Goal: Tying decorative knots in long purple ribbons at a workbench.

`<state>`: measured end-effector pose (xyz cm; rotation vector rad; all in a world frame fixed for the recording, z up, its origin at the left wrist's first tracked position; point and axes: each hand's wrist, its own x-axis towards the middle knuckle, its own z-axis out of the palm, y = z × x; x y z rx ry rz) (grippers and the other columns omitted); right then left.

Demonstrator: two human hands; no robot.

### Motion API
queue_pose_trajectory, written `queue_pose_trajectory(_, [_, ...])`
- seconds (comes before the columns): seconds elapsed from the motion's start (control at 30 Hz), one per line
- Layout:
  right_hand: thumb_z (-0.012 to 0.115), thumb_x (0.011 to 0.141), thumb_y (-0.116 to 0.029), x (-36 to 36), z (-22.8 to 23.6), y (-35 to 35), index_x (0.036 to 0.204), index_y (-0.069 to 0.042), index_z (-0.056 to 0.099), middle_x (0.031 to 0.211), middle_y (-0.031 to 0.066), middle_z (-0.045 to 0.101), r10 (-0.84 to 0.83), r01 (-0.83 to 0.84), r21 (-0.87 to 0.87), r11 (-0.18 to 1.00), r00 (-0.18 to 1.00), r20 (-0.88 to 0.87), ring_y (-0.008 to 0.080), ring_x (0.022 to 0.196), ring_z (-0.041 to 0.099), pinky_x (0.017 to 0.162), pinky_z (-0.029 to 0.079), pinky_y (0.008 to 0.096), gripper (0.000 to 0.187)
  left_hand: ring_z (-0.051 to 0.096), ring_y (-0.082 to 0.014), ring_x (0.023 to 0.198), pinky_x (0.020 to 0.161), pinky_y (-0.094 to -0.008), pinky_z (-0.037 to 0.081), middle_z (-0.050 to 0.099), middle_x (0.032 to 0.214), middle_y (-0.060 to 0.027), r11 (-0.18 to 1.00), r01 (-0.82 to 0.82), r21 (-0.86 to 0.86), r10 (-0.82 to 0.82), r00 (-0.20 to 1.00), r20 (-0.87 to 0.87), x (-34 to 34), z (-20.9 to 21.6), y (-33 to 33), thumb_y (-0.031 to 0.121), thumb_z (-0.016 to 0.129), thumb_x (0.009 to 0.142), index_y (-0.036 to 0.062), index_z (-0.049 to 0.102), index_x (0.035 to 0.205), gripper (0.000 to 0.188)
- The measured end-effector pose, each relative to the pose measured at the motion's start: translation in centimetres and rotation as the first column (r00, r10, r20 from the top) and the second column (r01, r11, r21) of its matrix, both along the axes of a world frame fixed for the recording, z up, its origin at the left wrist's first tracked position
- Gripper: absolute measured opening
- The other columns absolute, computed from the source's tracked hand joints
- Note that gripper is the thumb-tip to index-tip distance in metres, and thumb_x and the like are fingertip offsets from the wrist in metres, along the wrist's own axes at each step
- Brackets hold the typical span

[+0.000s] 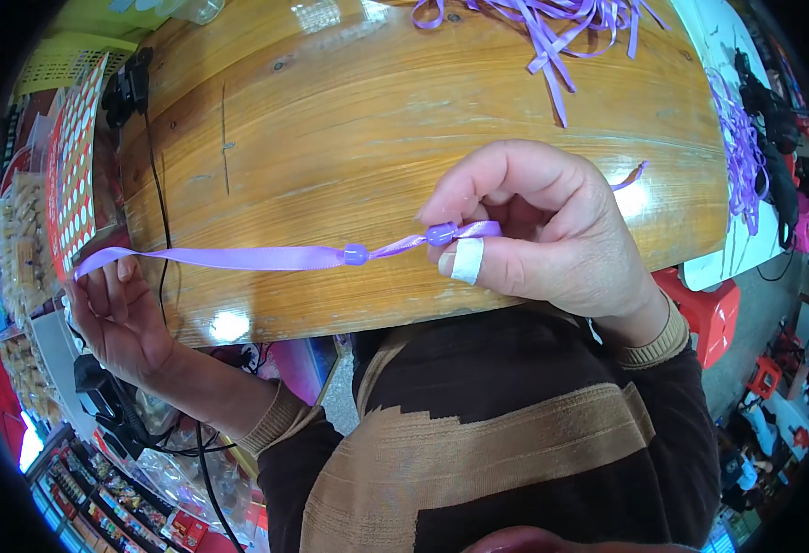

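A light purple satin ribbon (248, 258) stretches across the near part of the wooden table between my hands. Its left end loops over the curled fingers of my left hand (126, 323), which is closed on it. Two shiny purple beads sit on the ribbon: one bead (355, 254) midway, the other bead (440, 234) at my right fingertips. Between the beads the ribbon narrows and looks twisted. My right hand (566, 217) is closed, pinching the ribbon by the second bead between thumb and forefinger. White tape wraps that thumb. A short ribbon end shows beyond the right hand.
A pile of purple ribbons (561, 37) lies at the table's far side. More purple ribbons (744, 147) hang over a white surface at right. A red plastic stool (707, 318) stands below it. Along the left edge are a black cable (157, 175) and a red polka-dot box (77, 166).
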<state>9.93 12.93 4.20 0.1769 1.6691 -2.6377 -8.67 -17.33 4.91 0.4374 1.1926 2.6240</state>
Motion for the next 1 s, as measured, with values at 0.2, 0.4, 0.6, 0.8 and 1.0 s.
queue_pose_trajectory(0.2, [0.063,0.076,0.004,0.3,0.0,0.4,0.098,0.001,0.058,0.088,0.0039,0.060,-0.002,0.002,-0.016,1.000,1.000,0.001,0.0073,0.080,0.057,0.070,0.046,0.0197,0.023,0.028,-0.0084,0.050,0.069,-0.0321,0.037,0.029,0.057,0.0052,0.998,-0.063,-0.017,0.063,0.998,0.021,0.0,0.0,-0.1,0.009,0.052,0.088,0.0091,0.044,0.069,0.021])
queue_pose_trajectory(0.4, [0.062,0.077,0.004,0.4,0.2,0.6,0.094,0.001,0.057,0.087,0.0053,0.060,-0.060,0.060,-0.020,0.998,0.998,-0.009,0.0095,0.080,0.058,0.072,0.047,0.0216,0.018,0.028,-0.0065,0.049,0.068,-0.0304,0.040,0.028,0.056,0.0056,0.952,-0.243,-0.185,0.241,0.970,-0.031,0.0,-0.3,-0.2,0.016,0.053,0.090,0.0098,0.048,0.071,0.021])
queue_pose_trajectory(0.6, [0.062,0.076,0.004,0.8,1.1,1.3,0.092,0.002,0.056,0.086,0.0062,0.059,-0.102,0.102,0.062,0.993,0.995,-0.005,0.0111,0.080,0.059,0.072,0.048,0.0226,0.017,0.024,-0.0051,0.047,0.065,-0.0261,0.040,0.025,0.054,0.0057,0.923,-0.271,-0.274,0.223,0.955,-0.195,0.1,-0.5,0.7,0.019,0.051,0.092,0.0113,0.042,0.064,0.030])
queue_pose_trajectory(0.8, [0.060,0.075,0.005,2.0,1.4,2.5,0.091,0.002,0.056,0.085,0.0067,0.058,-0.136,0.131,0.169,0.977,0.991,0.018,0.0113,0.078,0.058,0.071,0.047,0.0228,0.017,0.021,-0.0055,0.048,0.057,-0.0228,0.034,0.023,0.054,0.0053,0.815,-0.410,-0.409,0.275,0.895,-0.351,0.2,-0.9,2.2,0.022,0.049,0.093,0.0126,0.034,0.061,0.037])
queue_pose_trajectory(1.0, [0.056,0.081,0.001,2.9,1.9,5.5,0.094,-0.001,0.060,0.085,-0.0009,0.058,-0.432,0.435,0.499,0.749,0.892,-0.129,0.0016,0.073,0.052,0.062,0.040,0.0156,0.014,0.032,-0.0056,0.049,0.047,-0.0190,0.029,0.043,0.059,0.0008,0.746,-0.444,-0.496,0.318,0.892,-0.320,1.6,-1.4,5.8,0.023,0.049,0.093,0.0061,0.049,0.071,0.028])
